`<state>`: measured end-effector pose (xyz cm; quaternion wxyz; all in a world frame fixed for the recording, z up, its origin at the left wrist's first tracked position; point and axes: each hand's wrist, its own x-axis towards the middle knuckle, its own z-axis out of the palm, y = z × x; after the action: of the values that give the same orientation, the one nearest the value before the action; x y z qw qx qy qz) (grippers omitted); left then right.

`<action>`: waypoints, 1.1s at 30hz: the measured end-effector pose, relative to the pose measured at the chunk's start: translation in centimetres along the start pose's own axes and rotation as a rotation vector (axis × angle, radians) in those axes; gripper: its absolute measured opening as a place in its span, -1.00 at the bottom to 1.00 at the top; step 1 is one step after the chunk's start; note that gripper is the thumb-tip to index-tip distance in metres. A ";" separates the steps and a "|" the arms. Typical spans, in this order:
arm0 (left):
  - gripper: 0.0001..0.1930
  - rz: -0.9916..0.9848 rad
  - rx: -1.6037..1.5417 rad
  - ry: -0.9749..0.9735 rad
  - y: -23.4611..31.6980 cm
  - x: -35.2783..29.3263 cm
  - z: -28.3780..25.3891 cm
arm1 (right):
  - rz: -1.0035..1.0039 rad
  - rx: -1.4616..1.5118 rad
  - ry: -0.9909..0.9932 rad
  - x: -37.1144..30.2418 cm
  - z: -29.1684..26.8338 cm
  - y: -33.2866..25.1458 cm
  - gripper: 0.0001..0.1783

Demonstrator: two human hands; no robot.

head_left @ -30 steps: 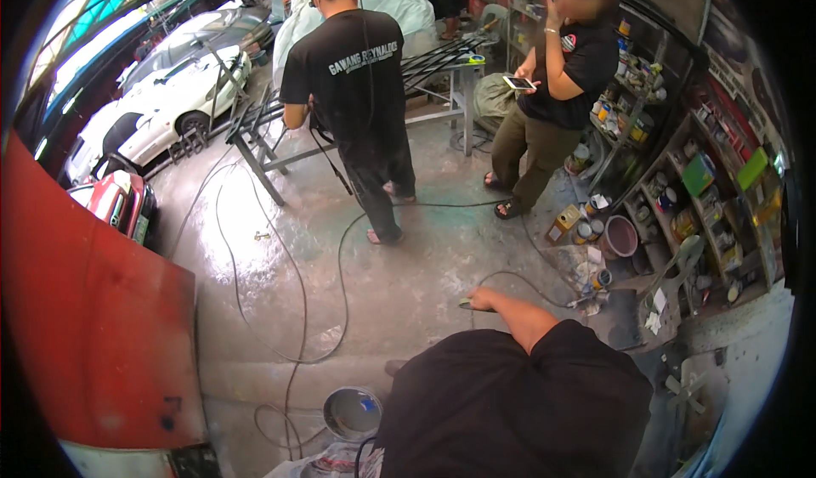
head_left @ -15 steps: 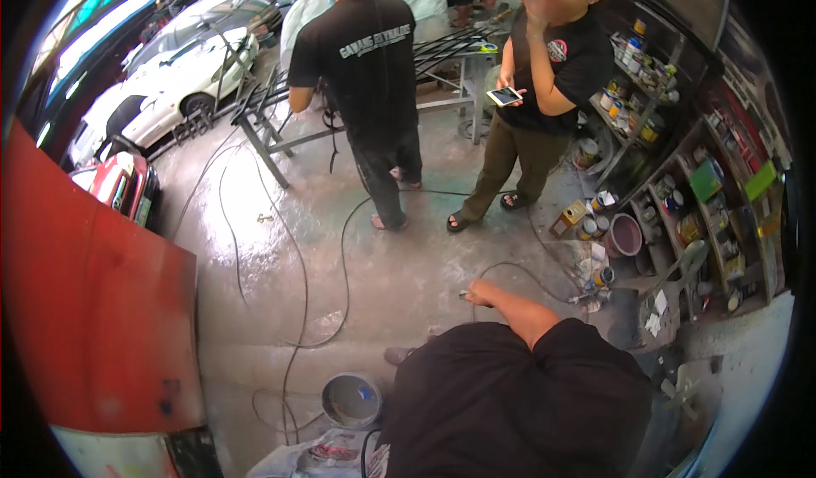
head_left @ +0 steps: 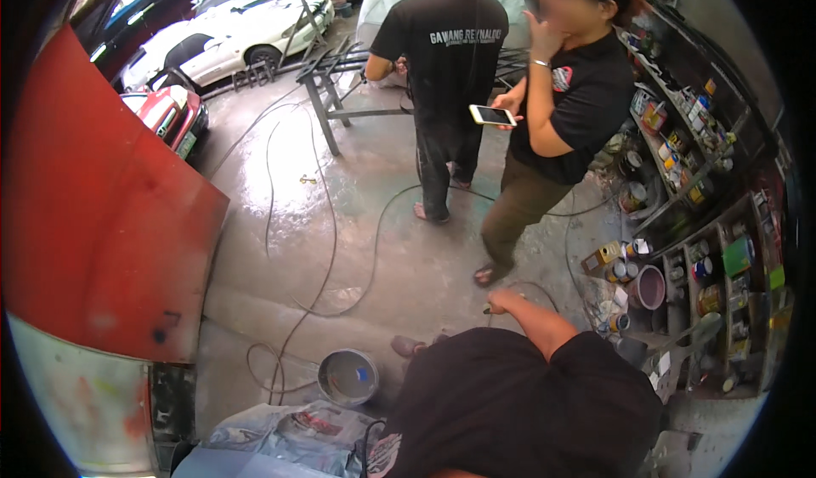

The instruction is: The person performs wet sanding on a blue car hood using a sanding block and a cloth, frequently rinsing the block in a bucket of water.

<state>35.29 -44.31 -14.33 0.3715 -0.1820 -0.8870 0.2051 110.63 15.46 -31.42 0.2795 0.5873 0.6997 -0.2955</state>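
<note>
My right hand reaches out over the floor past my black shirt. Its fingers are closed around a small dark item, only the tip of which shows, too small to name. A thin hose curves on the floor just beyond that hand. My left hand is out of sight. Left of my shirt, a grey bucket holds greyish contents and a small blue piece. Beside it lies a clear plastic sheet or bag.
A red panel rises on the left. One person stands at a metal frame rack; another holds a phone nearby. Shelves of cans and a pinkish tub stand right. Hoses snake across the floor.
My view has shifted, so the rack, cars and people appear farther right. The person with the phone has moved closer and shifted their legs. My right hand stays extended and closed.
</note>
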 end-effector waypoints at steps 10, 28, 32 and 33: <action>-0.51 0.003 -0.115 -0.085 4.9 2.0 -2.9 | 0.056 0.040 -0.028 -5.1 -2.2 -0.8 -0.56; -0.52 0.019 -0.083 -0.174 2.9 1.7 -4.1 | 0.079 0.098 -0.114 -6.3 -3.6 -1.3 -0.49; -0.51 0.033 -0.055 -0.216 2.1 0.7 -4.4 | 0.084 0.043 -0.082 -5.2 -3.0 -1.5 -0.51; -0.51 0.047 -0.044 -0.230 1.7 0.7 -4.5 | 0.080 0.030 -0.085 -4.9 -3.0 -1.6 -0.51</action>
<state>38.44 -41.53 -11.88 0.2582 -0.1861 -0.9236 0.2138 109.65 14.29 -25.68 0.3117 0.6058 0.6586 -0.3195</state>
